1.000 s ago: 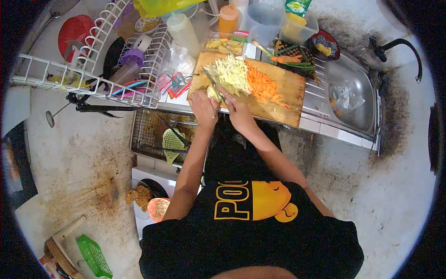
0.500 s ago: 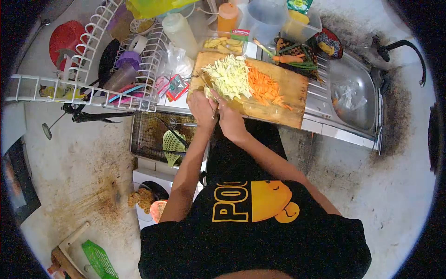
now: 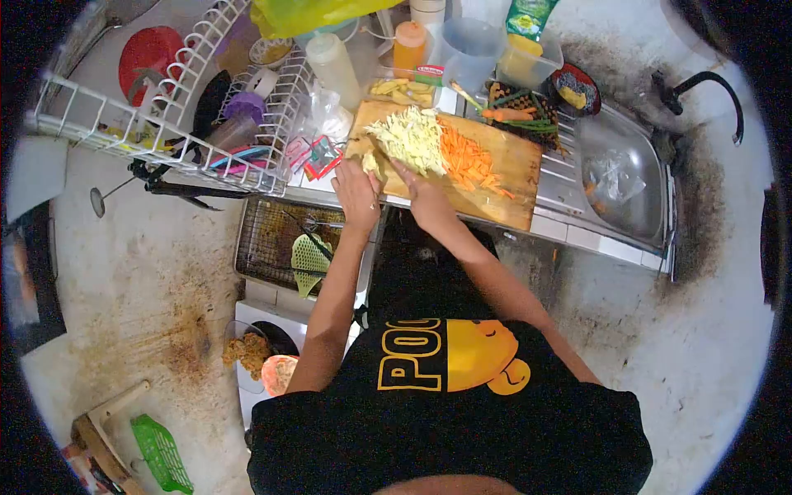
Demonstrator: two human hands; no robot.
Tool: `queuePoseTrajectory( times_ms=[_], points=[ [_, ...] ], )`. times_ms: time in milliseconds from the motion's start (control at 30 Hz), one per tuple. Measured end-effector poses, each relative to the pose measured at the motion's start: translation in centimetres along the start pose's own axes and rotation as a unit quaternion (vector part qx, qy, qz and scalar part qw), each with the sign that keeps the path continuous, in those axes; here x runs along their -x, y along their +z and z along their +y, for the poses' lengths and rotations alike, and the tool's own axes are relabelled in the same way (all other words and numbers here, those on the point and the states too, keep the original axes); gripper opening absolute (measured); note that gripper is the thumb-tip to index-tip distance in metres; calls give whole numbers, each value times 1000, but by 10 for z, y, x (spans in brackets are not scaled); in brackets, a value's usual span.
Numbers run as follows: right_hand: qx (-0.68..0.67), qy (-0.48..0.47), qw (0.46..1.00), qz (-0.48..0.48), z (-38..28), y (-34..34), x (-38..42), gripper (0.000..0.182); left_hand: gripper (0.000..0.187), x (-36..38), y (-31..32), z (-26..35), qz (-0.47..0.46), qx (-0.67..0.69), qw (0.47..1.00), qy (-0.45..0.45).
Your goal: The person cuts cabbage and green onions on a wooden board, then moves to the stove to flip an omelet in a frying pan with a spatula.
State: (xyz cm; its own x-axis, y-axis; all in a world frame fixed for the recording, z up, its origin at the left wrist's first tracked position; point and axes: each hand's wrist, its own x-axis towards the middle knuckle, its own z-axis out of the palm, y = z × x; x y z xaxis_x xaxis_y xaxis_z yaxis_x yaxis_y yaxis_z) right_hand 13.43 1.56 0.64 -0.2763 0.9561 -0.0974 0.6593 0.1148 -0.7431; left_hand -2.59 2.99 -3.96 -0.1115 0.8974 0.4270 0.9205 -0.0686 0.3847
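A wooden cutting board (image 3: 516, 194) lies on the counter, bearing a heap of shredded cabbage (image 3: 408, 139) and, beside it, cut carrot strips (image 3: 472, 161). My left hand (image 3: 358, 195) is at the board's left end, its fingers closed on a small pale piece of cabbage (image 3: 370, 163). Just to the right, my right hand (image 3: 431, 204) grips a knife (image 3: 386, 158) whose blade points away from me, between the held piece and the heap. The handle is mostly hidden in my fist.
A white wire dish rack (image 3: 157, 153) stands at the left, near a squeeze bottle (image 3: 332, 66). Behind the board are an orange bottle (image 3: 409, 48) and a whole carrot (image 3: 507, 115). The steel sink (image 3: 635, 210) is at the right. A wire-mesh fryer basket (image 3: 264, 239) sits lower left.
My right hand has moved right with the knife, away from my left hand, opening a gap between them. My left hand stays by the cabbage piece. The whole view has shifted slightly.
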Motion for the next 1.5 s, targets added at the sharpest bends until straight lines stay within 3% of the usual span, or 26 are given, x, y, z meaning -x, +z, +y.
queuePoseTrajectory(
  times_ms=[100, 133, 167, 233, 400, 500, 600, 733, 800, 833, 900, 1033, 1200, 1333, 1433, 1500],
  points=[
    [-182, 66, 980, -46, -2, -23, -11, 44, 35, 2, -5, 0, 6, 27, 1000, 11],
    [-114, -1, 993, 1, 9, -18, -19, 41, 35, 0, -8, 2, 12, 27, 1000, 5],
    [-111, -5, 994, -5, 22, -17, -25, 41, 37, 0, -12, 2, 3, 52, 999, 14],
    [-176, -62, 981, 45, 19, -23, -28, 42, 39, 3, -16, 0, -5, 74, 997, 15],
    [-182, -29, 983, 18, -4, -35, -23, 43, 45, 8, -13, 4, 0, 162, 985, -53],
    [-86, -16, 996, -1, -18, -29, -13, 45, 45, 12, -11, 6, 8, 185, 980, -67],
    [-118, -134, 981, 72, -19, -9, -7, 49, 42, 13, -4, 6, 37, 194, 978, -60],
    [-65, -80, 994, 47, -30, -7, -1, 52, 35, 15, 9, 8, 73, 172, 980, -65],
    [44, 75, 994, -68, -56, -24, 6, 49, 34, 16, 16, 6, 80, 164, 981, -59],
    [44, 76, 994, -69, -48, -16, 7, 49, 33, 16, 20, 4, 90, 155, 983, -49],
    [59, -102, 988, 97, -21, 9, 5, 53, 33, 18, 26, 3, 96, 152, 983, -49],
    [33, -62, 997, 41, -4, 21, -6, 52, 35, 16, 31, 3, 115, 129, 984, -40],
    [-139, -61, 988, 19, 5, 19, -20, 53, 35, 18, 33, 3, 113, 141, 982, -51],
    [-127, -107, 985, 48, -1, 16, -12, 52, 36, 19, 33, 2, 115, 165, 978, -53],
    [-86, -91, 992, 25, -11, 12, -13, 52, 36, 18, 41, 2, 134, 129, 981, -48],
    [-162, -41, 985, -39, -13, 12, -16, 52, 36, 19, 44, 0, 133, 126, 982, -50]
  ],
)
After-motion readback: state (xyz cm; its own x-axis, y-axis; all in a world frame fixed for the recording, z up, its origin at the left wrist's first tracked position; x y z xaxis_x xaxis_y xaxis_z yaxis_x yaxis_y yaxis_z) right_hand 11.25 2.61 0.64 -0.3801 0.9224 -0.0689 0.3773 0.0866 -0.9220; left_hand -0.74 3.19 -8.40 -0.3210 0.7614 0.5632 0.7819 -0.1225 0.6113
